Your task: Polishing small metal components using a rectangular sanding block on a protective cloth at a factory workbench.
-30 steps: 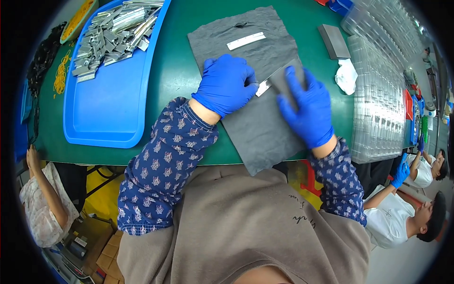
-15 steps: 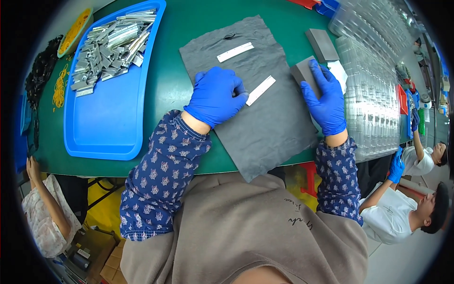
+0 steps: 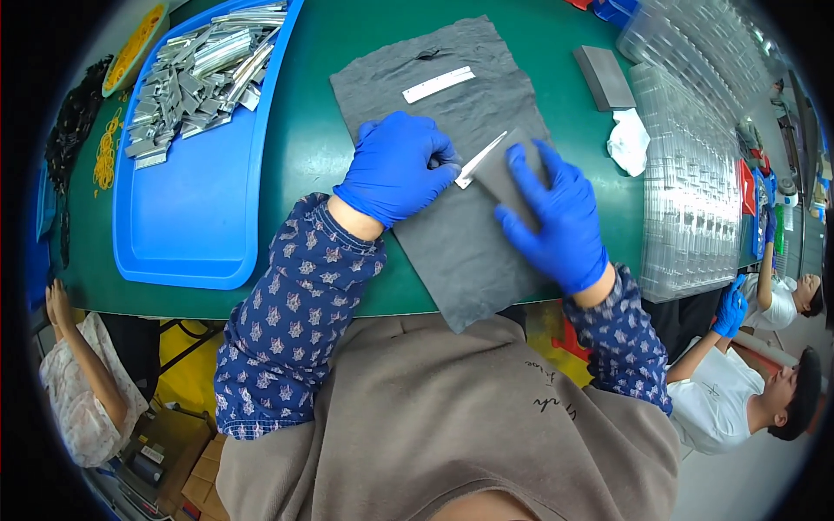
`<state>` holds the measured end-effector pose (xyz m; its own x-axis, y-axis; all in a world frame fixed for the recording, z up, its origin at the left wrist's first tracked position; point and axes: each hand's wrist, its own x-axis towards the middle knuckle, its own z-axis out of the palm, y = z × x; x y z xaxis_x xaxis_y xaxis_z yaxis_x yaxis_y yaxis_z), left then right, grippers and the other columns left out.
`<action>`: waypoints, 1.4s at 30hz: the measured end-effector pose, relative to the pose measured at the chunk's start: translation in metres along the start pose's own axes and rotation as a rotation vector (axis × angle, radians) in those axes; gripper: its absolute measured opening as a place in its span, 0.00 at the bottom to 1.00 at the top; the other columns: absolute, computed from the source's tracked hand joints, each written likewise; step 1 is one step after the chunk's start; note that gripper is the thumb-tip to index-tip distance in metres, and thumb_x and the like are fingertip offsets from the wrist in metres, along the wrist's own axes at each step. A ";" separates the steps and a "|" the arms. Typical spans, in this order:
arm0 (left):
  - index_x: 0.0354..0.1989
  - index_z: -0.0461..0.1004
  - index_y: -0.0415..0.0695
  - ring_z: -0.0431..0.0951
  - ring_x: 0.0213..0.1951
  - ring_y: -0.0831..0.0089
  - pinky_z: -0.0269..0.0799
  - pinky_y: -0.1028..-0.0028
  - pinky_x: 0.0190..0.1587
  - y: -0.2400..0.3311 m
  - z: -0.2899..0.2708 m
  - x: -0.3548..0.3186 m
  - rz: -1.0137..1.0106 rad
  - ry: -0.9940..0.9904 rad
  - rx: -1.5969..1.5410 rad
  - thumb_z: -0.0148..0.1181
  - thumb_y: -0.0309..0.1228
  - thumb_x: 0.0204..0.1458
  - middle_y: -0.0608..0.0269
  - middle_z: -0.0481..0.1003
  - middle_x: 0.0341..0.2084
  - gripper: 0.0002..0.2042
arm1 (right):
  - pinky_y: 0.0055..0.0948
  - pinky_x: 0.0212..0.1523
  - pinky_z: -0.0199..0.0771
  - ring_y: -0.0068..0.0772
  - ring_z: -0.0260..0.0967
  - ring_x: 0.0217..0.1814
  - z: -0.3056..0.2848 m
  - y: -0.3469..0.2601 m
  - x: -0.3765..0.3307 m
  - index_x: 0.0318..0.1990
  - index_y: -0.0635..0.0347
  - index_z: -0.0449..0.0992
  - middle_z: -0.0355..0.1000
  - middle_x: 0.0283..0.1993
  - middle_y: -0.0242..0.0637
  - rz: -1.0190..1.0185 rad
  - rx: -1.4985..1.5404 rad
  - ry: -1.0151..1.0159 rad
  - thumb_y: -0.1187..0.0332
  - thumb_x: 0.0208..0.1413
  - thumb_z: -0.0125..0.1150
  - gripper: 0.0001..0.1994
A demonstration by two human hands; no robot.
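Left hand: blue-gloved, curled nearly closed [image 3: 400, 169], fingertips gripping the near end of a white strip [image 3: 483, 158].
Right hand: also gloved [image 3: 558, 217], thumb and fingers spread around a grey block [image 3: 511, 176], a bit blurred from where I stand.
White strip: slanting over the dark cloth [image 3: 465, 260], between both hands.
Dark cloth: spread on the green counter [image 3: 304, 113], one corner hanging past the near edge.
Second strip: lying flat [image 3: 438, 84], toward the cloth's far end.
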<state>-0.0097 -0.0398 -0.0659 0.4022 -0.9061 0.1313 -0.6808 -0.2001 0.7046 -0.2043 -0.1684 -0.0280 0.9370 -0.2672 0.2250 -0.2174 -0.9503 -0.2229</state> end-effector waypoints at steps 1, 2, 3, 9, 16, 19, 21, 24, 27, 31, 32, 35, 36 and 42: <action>0.21 0.79 0.53 0.76 0.34 0.64 0.62 0.61 0.39 -0.002 0.001 -0.001 0.012 0.014 0.009 0.62 0.37 0.41 0.69 0.76 0.23 0.04 | 0.42 0.54 0.66 0.55 0.66 0.52 -0.002 -0.007 -0.001 0.62 0.51 0.68 0.63 0.59 0.57 -0.045 0.007 -0.065 0.61 0.47 0.66 0.31; 0.21 0.79 0.53 0.76 0.34 0.64 0.62 0.61 0.39 -0.001 0.001 0.000 0.007 0.014 0.010 0.62 0.37 0.41 0.69 0.76 0.23 0.04 | 0.42 0.54 0.66 0.56 0.66 0.52 -0.008 -0.007 0.000 0.61 0.52 0.68 0.63 0.59 0.57 -0.083 0.012 -0.080 0.60 0.47 0.66 0.31; 0.22 0.80 0.54 0.76 0.34 0.64 0.62 0.61 0.39 0.000 0.000 0.000 0.007 0.003 0.012 0.62 0.37 0.41 0.69 0.76 0.24 0.04 | 0.42 0.54 0.66 0.56 0.66 0.52 -0.010 -0.003 0.001 0.61 0.52 0.68 0.63 0.59 0.57 -0.086 0.016 -0.082 0.60 0.47 0.66 0.31; 0.22 0.80 0.55 0.75 0.36 0.64 0.61 0.61 0.41 0.001 0.000 0.001 -0.001 -0.020 0.031 0.62 0.38 0.41 0.70 0.76 0.25 0.04 | 0.43 0.52 0.68 0.57 0.66 0.50 -0.003 0.005 0.013 0.60 0.55 0.69 0.65 0.56 0.59 0.053 -0.074 -0.011 0.59 0.47 0.65 0.30; 0.22 0.78 0.57 0.72 0.37 0.65 0.58 0.60 0.44 0.003 0.004 -0.004 0.012 0.014 0.050 0.62 0.38 0.41 0.72 0.73 0.25 0.03 | 0.45 0.50 0.68 0.58 0.67 0.48 -0.012 0.006 0.024 0.59 0.54 0.70 0.67 0.53 0.60 -0.027 -0.064 -0.081 0.60 0.46 0.64 0.29; 0.22 0.78 0.57 0.72 0.38 0.66 0.57 0.60 0.45 0.006 0.005 -0.003 0.027 0.032 0.088 0.62 0.38 0.41 0.73 0.73 0.25 0.03 | 0.46 0.50 0.69 0.58 0.68 0.47 -0.006 0.028 0.029 0.58 0.52 0.71 0.67 0.52 0.59 0.060 -0.083 -0.006 0.59 0.45 0.65 0.29; 0.22 0.78 0.57 0.72 0.38 0.66 0.57 0.60 0.45 0.005 0.004 -0.004 0.020 0.031 0.091 0.62 0.38 0.41 0.73 0.73 0.25 0.03 | 0.46 0.49 0.69 0.58 0.68 0.47 -0.011 0.000 0.026 0.58 0.52 0.71 0.68 0.52 0.59 0.060 -0.096 -0.058 0.59 0.45 0.64 0.29; 0.21 0.78 0.57 0.72 0.38 0.66 0.57 0.60 0.45 0.005 0.004 -0.005 0.024 0.028 0.089 0.62 0.38 0.41 0.72 0.73 0.25 0.03 | 0.45 0.48 0.70 0.56 0.68 0.46 -0.015 -0.008 0.024 0.57 0.52 0.72 0.68 0.51 0.59 0.023 -0.099 -0.104 0.58 0.45 0.64 0.29; 0.21 0.78 0.57 0.72 0.38 0.66 0.57 0.60 0.45 0.006 0.002 -0.005 0.024 0.028 0.091 0.62 0.38 0.41 0.72 0.73 0.25 0.03 | 0.44 0.48 0.70 0.56 0.68 0.46 -0.017 0.013 0.034 0.56 0.53 0.72 0.68 0.50 0.58 0.014 -0.107 -0.068 0.57 0.44 0.65 0.29; 0.25 0.79 0.53 0.72 0.36 0.66 0.58 0.64 0.42 0.007 0.001 -0.002 0.023 -0.005 0.104 0.63 0.36 0.41 0.70 0.74 0.25 0.04 | 0.45 0.48 0.70 0.57 0.68 0.46 -0.012 -0.001 0.031 0.55 0.54 0.73 0.69 0.47 0.59 0.073 -0.117 -0.115 0.57 0.44 0.64 0.28; 0.25 0.79 0.53 0.72 0.36 0.66 0.58 0.64 0.42 0.007 0.001 -0.003 0.026 -0.004 0.105 0.63 0.36 0.41 0.70 0.74 0.25 0.04 | 0.44 0.48 0.70 0.57 0.68 0.46 -0.011 -0.009 0.026 0.55 0.55 0.73 0.69 0.46 0.59 -0.008 -0.092 -0.084 0.57 0.44 0.64 0.27; 0.25 0.79 0.52 0.72 0.35 0.66 0.58 0.65 0.42 0.006 0.001 -0.004 0.065 0.028 0.148 0.63 0.36 0.41 0.70 0.74 0.25 0.04 | 0.44 0.45 0.71 0.56 0.69 0.45 -0.015 0.004 0.032 0.54 0.54 0.74 0.70 0.45 0.58 -0.083 -0.064 -0.036 0.58 0.43 0.64 0.27; 0.25 0.78 0.52 0.72 0.35 0.66 0.58 0.65 0.41 0.005 0.001 -0.004 0.059 0.040 0.133 0.63 0.36 0.41 0.70 0.74 0.25 0.04 | 0.44 0.42 0.72 0.55 0.69 0.42 -0.014 0.014 0.037 0.53 0.55 0.74 0.70 0.44 0.57 0.001 -0.124 -0.024 0.58 0.43 0.64 0.26; 0.25 0.79 0.52 0.72 0.35 0.66 0.58 0.64 0.41 0.007 -0.001 -0.004 0.047 0.025 0.126 0.63 0.36 0.41 0.70 0.73 0.24 0.05 | 0.44 0.41 0.71 0.53 0.69 0.39 -0.011 -0.012 0.029 0.55 0.55 0.73 0.70 0.45 0.56 0.015 -0.177 -0.078 0.56 0.44 0.64 0.28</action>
<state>-0.0155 -0.0372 -0.0609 0.3819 -0.9063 0.1809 -0.7701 -0.2039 0.6044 -0.1775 -0.1661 -0.0082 0.9502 -0.2745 0.1475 -0.2694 -0.9615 -0.0541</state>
